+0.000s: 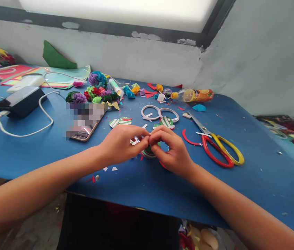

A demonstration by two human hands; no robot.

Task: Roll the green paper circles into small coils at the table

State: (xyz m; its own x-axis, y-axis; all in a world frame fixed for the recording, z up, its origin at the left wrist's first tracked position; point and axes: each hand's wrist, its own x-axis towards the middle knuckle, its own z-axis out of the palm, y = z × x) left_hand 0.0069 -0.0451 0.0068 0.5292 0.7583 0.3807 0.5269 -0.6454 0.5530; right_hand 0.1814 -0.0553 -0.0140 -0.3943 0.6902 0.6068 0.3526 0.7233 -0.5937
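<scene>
My left hand (122,144) and my right hand (173,147) meet fingertip to fingertip above the blue table. Both are closed in a pinch, and whatever lies between the fingers is too small or hidden to name. Beneath them, partly covered, is a round green and white piece (149,152). Just beyond my fingers are striped green and white paper circles (166,121) and two white rings (150,113). A curved red paper strip (190,138) lies right of my right hand, beside scissors (212,137) with one red and one yellow handle.
A phone (87,125) lies left of my hands, near a black box (19,100) with a white cable. Colourful paper flowers (97,80), a glue stick (114,86) and an orange-labelled bottle (196,95) line the back. Paper scraps (114,168) dot the blue table (136,194).
</scene>
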